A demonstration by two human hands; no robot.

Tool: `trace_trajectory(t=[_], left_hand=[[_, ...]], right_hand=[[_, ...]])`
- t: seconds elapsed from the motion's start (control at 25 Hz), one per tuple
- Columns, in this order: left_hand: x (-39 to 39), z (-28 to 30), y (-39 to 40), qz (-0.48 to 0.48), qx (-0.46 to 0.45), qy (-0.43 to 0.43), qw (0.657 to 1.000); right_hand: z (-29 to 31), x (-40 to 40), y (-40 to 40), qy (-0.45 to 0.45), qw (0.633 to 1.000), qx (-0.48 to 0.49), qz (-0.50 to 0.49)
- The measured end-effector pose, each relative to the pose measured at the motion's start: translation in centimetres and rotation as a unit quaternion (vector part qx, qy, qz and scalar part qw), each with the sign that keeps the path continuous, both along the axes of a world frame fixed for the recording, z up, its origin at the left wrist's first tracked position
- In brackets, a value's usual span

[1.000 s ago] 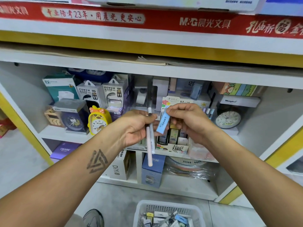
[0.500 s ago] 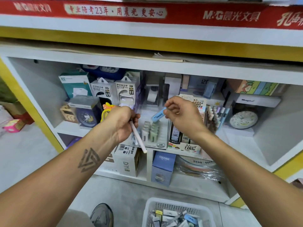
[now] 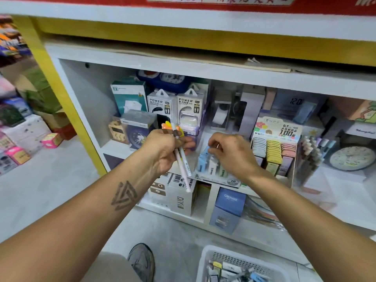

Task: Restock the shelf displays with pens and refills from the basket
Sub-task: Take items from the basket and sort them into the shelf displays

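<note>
Left hand (image 3: 162, 148) at frame centre, fingers curled round two pens (image 3: 182, 159) angled downward. Right hand (image 3: 230, 153) just right of it, fingertips pinching a blue refill (image 3: 203, 159) at the display (image 3: 215, 177). Basket (image 3: 205, 261) at bottom right.

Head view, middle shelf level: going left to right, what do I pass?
Teal box → two white power bank boxes → left hand gripping two pale pens → right hand at the pale blue refill packs → 0.7 lead display box → round white clock.
</note>
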State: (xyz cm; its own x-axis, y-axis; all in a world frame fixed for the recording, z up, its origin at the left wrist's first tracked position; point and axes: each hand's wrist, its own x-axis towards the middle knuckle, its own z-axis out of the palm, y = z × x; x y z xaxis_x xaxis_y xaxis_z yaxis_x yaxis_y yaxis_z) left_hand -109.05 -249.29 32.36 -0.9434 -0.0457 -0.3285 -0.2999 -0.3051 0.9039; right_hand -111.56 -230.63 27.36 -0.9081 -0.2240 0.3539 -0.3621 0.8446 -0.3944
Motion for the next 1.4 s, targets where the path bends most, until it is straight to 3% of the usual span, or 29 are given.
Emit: trace_trajectory(t=[0.24, 0.52, 0.56, 0.64, 0.72, 0.8, 0.96, 1.12, 1.4], left_hand=[[0.1, 0.2, 0.1, -0.007, 0.009, 0.000, 1.000], [0.3, -0.1, -0.2, -0.032, 0.013, -0.002, 0.999], [0.4, -0.1, -0.1, -0.042, 0.023, -0.003, 0.999], [0.4, -0.1, 0.2, -0.072, 0.034, -0.002, 0.997], [0.6, 0.0, 0.7, -0.109, 0.035, 0.001, 0.993], [0.9, 0.2, 1.6, -0.150, 0.039, 0.001, 0.988], [1.3, 0.7, 3.5, -0.189, 0.037, 0.010, 0.981], [1.8, 1.1, 5.2, -0.217, 0.052, 0.001, 0.975], [0.5, 2.0, 6.3, 0.009, 0.139, 0.056, 0.989]], right_hand=[[0.1, -0.1, -0.9, 0.023, 0.996, 0.082, 0.020], [0.5, -0.5, -1.0, -0.071, 0.987, 0.130, 0.058], [0.8, -0.5, -1.0, -0.081, 0.991, 0.091, 0.056], [1.8, -0.3, -1.0, -0.128, 0.986, -0.102, 0.034], [3.0, 0.1, -1.0, -0.194, 0.927, -0.318, 0.043], [3.9, 0.6, -0.4, -0.210, 0.891, -0.397, 0.070], [4.9, 1.6, 1.5, -0.183, 0.879, -0.431, 0.085], [5.7, 2.4, 3.4, -0.170, 0.900, -0.395, 0.070], [5.9, 3.4, 4.0, -0.206, 0.926, -0.316, 0.036]])
